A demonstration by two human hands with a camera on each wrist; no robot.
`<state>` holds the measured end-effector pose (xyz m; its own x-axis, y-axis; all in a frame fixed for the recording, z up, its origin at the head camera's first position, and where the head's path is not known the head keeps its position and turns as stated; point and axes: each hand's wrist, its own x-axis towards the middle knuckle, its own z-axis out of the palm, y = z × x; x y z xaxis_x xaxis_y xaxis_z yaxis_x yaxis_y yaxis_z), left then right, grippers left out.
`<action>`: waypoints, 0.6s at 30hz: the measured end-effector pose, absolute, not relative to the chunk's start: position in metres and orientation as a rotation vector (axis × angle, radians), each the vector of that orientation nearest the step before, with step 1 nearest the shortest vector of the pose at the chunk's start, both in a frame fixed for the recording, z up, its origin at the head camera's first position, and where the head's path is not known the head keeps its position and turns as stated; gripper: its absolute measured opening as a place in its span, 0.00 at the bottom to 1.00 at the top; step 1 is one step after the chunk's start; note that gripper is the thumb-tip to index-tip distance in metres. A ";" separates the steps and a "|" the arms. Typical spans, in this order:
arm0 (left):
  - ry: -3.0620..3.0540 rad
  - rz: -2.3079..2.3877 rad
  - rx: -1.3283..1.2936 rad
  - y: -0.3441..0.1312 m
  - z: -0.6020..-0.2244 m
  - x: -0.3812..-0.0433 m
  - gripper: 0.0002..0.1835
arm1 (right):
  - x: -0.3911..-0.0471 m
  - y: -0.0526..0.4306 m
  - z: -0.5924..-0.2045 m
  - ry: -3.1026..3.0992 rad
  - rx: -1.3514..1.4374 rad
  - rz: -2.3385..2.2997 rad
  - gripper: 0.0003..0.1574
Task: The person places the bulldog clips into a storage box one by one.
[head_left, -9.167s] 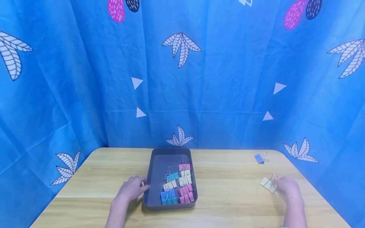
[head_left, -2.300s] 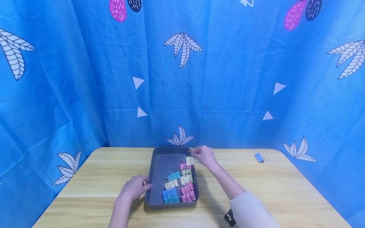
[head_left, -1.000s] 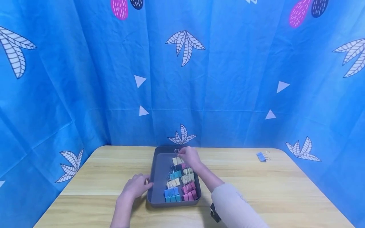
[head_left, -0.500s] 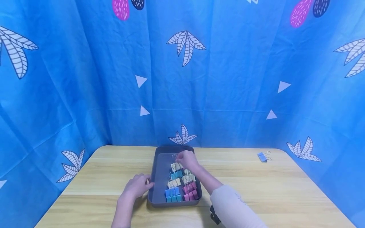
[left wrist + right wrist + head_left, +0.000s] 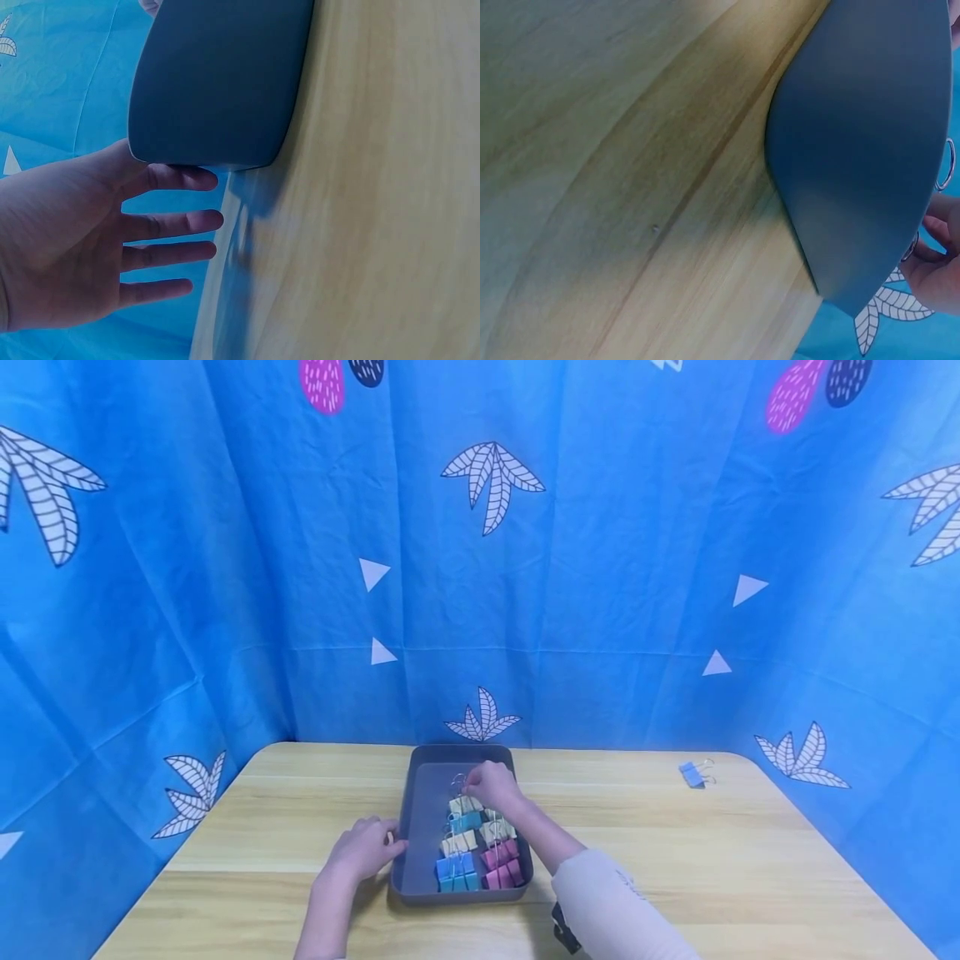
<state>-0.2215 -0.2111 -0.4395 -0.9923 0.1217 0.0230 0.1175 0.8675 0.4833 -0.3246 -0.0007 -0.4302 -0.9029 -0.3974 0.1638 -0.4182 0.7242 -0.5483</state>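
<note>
A dark grey tray (image 5: 422,831) stands on the table with two rows of binder clips in it. My left hand (image 5: 363,847) holds its left wall, thumb over the rim and index finger against the outside; the other fingers stretch straight in the left wrist view. My right hand (image 5: 492,783) pinches a cream binder clip (image 5: 465,805) by its wire handle at the far end of the left row. Closer to me in that row are a teal clip (image 5: 467,822), another cream clip (image 5: 459,842) and a blue clip (image 5: 454,865). My right hand hides the right row's far end.
A lone blue binder clip (image 5: 692,775) lies at the back right of the wooden table (image 5: 675,860). In the tray's right row sit pink clips (image 5: 502,875) and cream clips. A blue patterned curtain (image 5: 600,568) surrounds the table's back and sides.
My right hand took the cream clip from the table's right side, carried it into the tray, and lowered it behind the teal clip. My left hand has stayed at the tray.
</note>
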 end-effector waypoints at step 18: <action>3.023 0.796 0.191 -0.211 -0.438 -0.222 0.19 | -0.322 0.001 -0.427 -2.925 0.635 0.933 0.08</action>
<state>-0.2215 -0.2108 -0.4384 -0.9925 0.1205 0.0213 0.1154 0.8635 0.4910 -0.3224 0.0014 -0.4275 -0.9179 -0.3760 0.1268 -0.3799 0.7408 -0.5539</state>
